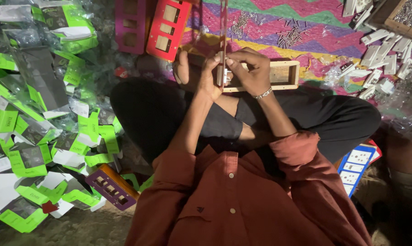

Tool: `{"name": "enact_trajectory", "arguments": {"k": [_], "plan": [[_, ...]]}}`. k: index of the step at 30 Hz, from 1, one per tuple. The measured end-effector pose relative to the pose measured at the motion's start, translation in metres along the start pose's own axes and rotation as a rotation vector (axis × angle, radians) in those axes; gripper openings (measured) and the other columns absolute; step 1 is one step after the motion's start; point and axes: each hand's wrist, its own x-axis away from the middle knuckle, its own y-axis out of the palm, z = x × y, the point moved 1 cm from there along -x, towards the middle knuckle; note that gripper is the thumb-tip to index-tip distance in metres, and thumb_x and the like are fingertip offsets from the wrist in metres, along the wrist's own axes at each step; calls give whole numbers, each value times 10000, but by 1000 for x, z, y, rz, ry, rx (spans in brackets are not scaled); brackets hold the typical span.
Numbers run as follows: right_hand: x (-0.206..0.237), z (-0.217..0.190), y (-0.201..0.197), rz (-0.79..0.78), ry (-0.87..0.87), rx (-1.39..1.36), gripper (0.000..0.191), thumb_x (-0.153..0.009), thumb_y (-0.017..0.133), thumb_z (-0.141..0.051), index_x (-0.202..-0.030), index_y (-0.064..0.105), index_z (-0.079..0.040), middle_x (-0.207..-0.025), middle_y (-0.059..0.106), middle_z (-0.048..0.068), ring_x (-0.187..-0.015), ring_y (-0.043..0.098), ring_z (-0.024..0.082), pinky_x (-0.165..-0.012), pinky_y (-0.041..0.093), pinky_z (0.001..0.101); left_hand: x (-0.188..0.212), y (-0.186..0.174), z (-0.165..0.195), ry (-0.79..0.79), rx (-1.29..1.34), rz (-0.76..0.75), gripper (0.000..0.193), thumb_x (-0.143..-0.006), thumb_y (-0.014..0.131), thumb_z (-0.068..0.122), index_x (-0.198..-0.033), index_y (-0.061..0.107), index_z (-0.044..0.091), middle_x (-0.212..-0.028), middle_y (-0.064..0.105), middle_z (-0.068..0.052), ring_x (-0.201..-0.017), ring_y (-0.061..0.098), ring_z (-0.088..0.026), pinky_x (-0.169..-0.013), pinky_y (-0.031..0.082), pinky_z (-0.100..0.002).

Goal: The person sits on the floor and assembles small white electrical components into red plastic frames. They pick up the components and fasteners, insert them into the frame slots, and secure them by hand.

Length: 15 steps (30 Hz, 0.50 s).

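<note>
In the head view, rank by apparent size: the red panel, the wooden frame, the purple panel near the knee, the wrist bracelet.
1. Red panel and wooden frame: look alike, not ranked.
2. Purple panel: slightly smaller, but nearer the camera, so unsure.
3. Bracelet: clearly smallest.

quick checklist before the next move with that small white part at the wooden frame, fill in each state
1. Left hand grips the small white part: ok.
2. Right hand fingers pinch at the same part: ok.
3. Wooden frame lies flat on the mat in front of the knees: ok.
4. Screws lie loose on the mat, apart from the hands: ok.
5. Part seated straight: cannot tell, fingers hide it.
6. Lighting on the hands: not ok, dim.
</note>
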Motion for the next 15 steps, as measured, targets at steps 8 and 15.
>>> {"name": "enact_trajectory", "arguments": {"k": [8, 15], "plan": [[2, 5, -7, -15, 12, 21, 83, -988, 756, 12, -1070, 751, 19, -982, 732, 80, -904, 682, 125, -818, 538, 273, -3, -6, -5, 16, 24, -39, 378, -860, 790, 305, -1085, 576, 91, -911, 670, -71, -632, 569, -150, -527, 486, -296], [1, 5, -4, -16, 50, -85, 93, -983, 755, 21, -1069, 722, 30, -989, 723, 75, -909, 674, 121, -821, 540, 267, -2, -3, -3, 5, 5, -54, 375, -845, 790, 320, -1059, 575, 99, -865, 660, -59, -592, 565, -153, -481, 473, -271]]}}
